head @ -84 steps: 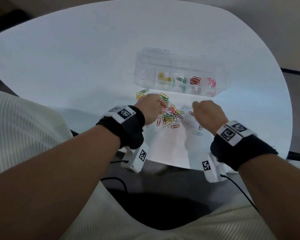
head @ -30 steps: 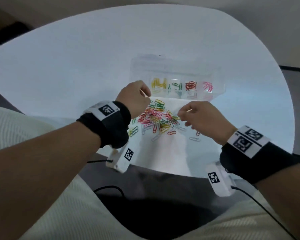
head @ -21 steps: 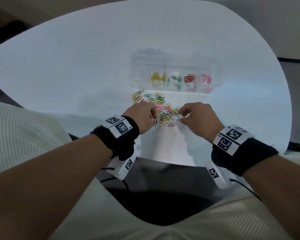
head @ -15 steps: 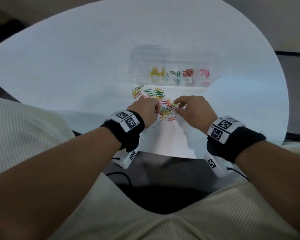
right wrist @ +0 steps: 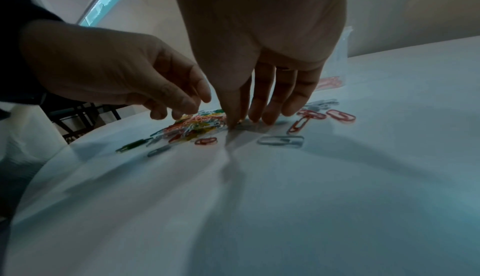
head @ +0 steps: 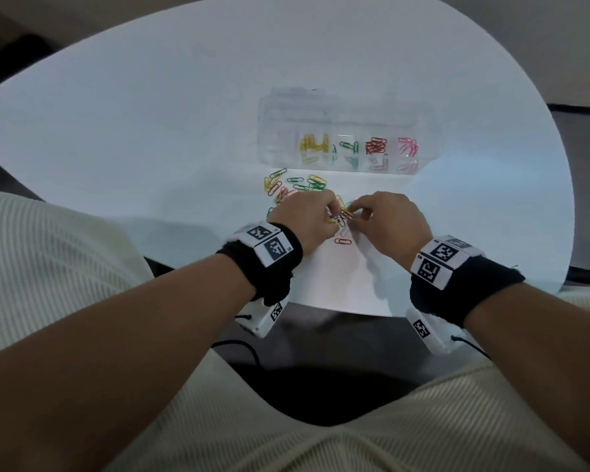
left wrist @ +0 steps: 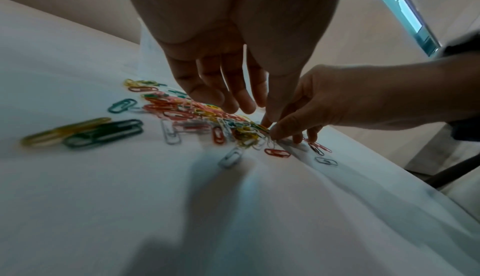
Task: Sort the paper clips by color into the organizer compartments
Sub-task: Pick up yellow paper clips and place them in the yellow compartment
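Observation:
A mixed pile of coloured paper clips [head: 297, 189] lies on a white sheet [head: 341, 281], just in front of the clear organizer [head: 341, 110]. Its near row holds yellow [head: 312, 144], green [head: 348, 146], red [head: 375, 145] and pink [head: 407, 146] clips in separate compartments. My left hand [head: 327, 214] hovers over the pile's near edge with its fingers [left wrist: 233, 104] loosely pointing down and nothing pinched. My right hand [head: 356, 212] meets it there. Its thumb and forefinger [right wrist: 232, 123] press together on a clip [left wrist: 270, 139] at the pile's edge.
The round white table [head: 150, 114] stretches wide to the left and behind the organizer. Stray clips lie near me: a red one [head: 343, 241], a pale one [right wrist: 280, 141], red ones [right wrist: 340, 115] to the right. The table's near edge is just behind my wrists.
My left hand came back from the organizer's yellow compartment to the pile. Both hands have closed in until their fingertips almost meet at the pile's near edge.

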